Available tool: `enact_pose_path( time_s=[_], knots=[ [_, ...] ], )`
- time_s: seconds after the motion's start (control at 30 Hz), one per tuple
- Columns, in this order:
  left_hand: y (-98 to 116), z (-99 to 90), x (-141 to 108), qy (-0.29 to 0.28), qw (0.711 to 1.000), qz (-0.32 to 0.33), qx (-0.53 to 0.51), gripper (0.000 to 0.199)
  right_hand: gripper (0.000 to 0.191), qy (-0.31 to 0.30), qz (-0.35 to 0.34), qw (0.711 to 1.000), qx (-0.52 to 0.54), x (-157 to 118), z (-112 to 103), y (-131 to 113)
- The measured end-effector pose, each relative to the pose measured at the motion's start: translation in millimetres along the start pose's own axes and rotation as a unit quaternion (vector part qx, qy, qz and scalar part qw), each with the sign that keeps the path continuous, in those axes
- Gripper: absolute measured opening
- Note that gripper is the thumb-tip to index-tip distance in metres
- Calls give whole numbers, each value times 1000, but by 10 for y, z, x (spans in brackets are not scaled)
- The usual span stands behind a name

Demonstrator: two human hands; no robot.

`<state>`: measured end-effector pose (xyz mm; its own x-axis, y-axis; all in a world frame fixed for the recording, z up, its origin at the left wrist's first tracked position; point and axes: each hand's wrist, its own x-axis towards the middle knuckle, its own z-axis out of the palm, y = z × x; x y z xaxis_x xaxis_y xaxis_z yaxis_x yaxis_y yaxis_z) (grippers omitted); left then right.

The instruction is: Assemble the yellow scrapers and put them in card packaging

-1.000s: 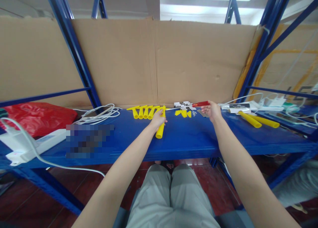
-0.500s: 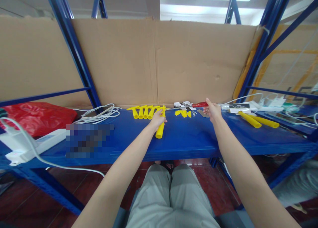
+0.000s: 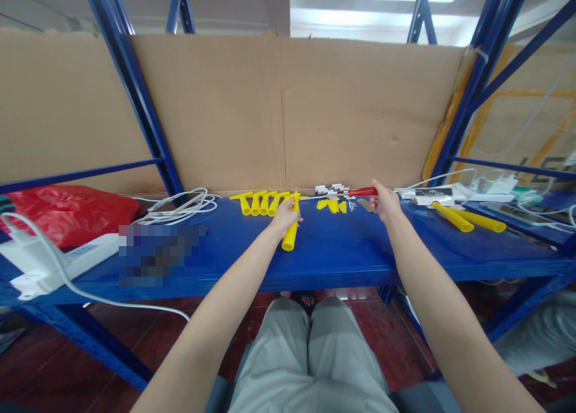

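My left hand [image 3: 285, 216] is closed around a yellow tube [image 3: 290, 238], its open round end facing me. In my right hand [image 3: 385, 201] is the red handle of a screwdriver [image 3: 362, 191]. Its thin metal shaft points left and meets the upper end of the tube; whether the tip goes in or only touches, I cannot tell. Several yellow tubes with a side piece [image 3: 255, 205] stand in a row left of my left hand. Between my hands lie small yellow pieces [image 3: 333, 205] and a stack of black-and-white parts [image 3: 332, 191].
Two yellow tubes [image 3: 477, 219] lie at the right near a white power strip [image 3: 488, 195]. On the left are a red plastic bag [image 3: 74, 212], coiled white cables [image 3: 186, 206] and another power strip [image 3: 96, 254]. A cardboard sheet [image 3: 216, 113] rises behind the blue shelf [image 3: 342, 248].
My right hand and the screwdriver handle have shifted very slightly, the hand a touch lower. My left hand and the tube have stayed in place.
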<state>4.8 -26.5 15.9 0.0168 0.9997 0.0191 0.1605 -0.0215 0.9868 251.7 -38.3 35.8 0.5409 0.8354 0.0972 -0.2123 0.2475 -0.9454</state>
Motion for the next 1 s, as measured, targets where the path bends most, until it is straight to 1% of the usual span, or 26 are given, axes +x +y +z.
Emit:
enact_pose_path(
  time_s=[0.13, 0.37, 0.6, 0.87, 1.0],
  knots=[
    [7, 5, -10, 5, 1000, -2, -2, 79, 43, -10, -11, 1000, 7, 3, -6, 3],
    [3, 0, 3, 4, 1000, -4, -12, 77, 41, -58, 7, 998, 26, -6, -16, -36],
    [-3, -3, 6, -1, 1000, -3, -14, 78, 34, -69, 9, 997, 46, -47, -7, -74],
    [-17, -7, 39, 0, 1000, -6, -19, 78, 29, -51, -24, 997, 44, -33, 28, -59],
    [-10, -11, 33, 0, 1000, -10, -21, 78, 35, -64, -41, 997, 15, -35, 14, -22]
  ],
)
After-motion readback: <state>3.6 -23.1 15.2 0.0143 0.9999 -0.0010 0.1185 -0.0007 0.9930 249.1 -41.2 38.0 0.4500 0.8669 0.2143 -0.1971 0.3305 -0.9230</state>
